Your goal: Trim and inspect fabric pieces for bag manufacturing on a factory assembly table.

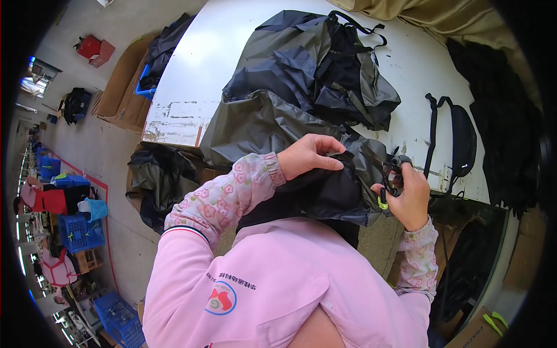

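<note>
Near the table's front edge my left hand point(313, 156) pinches the edge of a black and grey-green fabric piece point(331, 188), thumb against fingers. To its right my right hand point(411, 200) is closed around a small dark looped object point(394, 168). Its exact kind is not clear; a bit of yellow-green shows by the thumb. The held fabric hangs over the edge toward my lap. It adjoins a large heap of thin grey-green and black bag fabric point(278, 64), with a black strap at its far end.
The white table point(185, 75) has worn edges. At its right lie a black strapped pouch point(462, 142) and dark fabric point(499, 116). On the left are a cardboard box point(125, 87), a bundle of fabric point(162, 180) and blue crates point(81, 232). People sit farther left.
</note>
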`<state>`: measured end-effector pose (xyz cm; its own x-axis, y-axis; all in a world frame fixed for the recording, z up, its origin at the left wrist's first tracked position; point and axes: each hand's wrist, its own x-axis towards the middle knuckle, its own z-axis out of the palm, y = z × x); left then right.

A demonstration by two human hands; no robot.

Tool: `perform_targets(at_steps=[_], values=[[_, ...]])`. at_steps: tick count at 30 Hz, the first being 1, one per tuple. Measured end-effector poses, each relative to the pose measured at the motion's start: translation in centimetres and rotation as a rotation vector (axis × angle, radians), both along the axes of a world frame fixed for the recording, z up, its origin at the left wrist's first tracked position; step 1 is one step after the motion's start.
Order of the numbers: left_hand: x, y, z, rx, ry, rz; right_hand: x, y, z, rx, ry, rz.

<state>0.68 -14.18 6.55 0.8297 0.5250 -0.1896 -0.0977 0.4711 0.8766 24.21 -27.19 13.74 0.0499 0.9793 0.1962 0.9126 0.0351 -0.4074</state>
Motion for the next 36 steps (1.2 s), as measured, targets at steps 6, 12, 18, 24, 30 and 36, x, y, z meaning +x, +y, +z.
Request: perform_targets(at_steps=[6,12,18,24,30,36], values=[[0.4,-0.4,0.5,-0.048,-0.024,-0.007,0.7,-0.9,0.4,-0.071,-0.232,0.061],[0.8,-0.6,0.0,-0.009,-0.031,-0.02,0.3,-0.7,0.3,-0.07,-0.221,0.077],[0.8,-0.7,0.5,-0.016,-0.014,-0.033,0.1,-0.6,0.5,-0.041,-0.268,0.077],[0.7,-0.7,0.2,-0.028,0.0,-0.028,0.6,-0.7,0.0,-0.029,-0.287,0.061],[0.6,-1.0,0.8,-0.004,0.003,-0.048,1.3,-1.0,-0.2,-0.009,-0.288,0.042],[1.4,-1.8,-0.5,0.22,-0.015,-0.027,-2.5,0.6,-2.0,-0.171,0.63,0.012]])
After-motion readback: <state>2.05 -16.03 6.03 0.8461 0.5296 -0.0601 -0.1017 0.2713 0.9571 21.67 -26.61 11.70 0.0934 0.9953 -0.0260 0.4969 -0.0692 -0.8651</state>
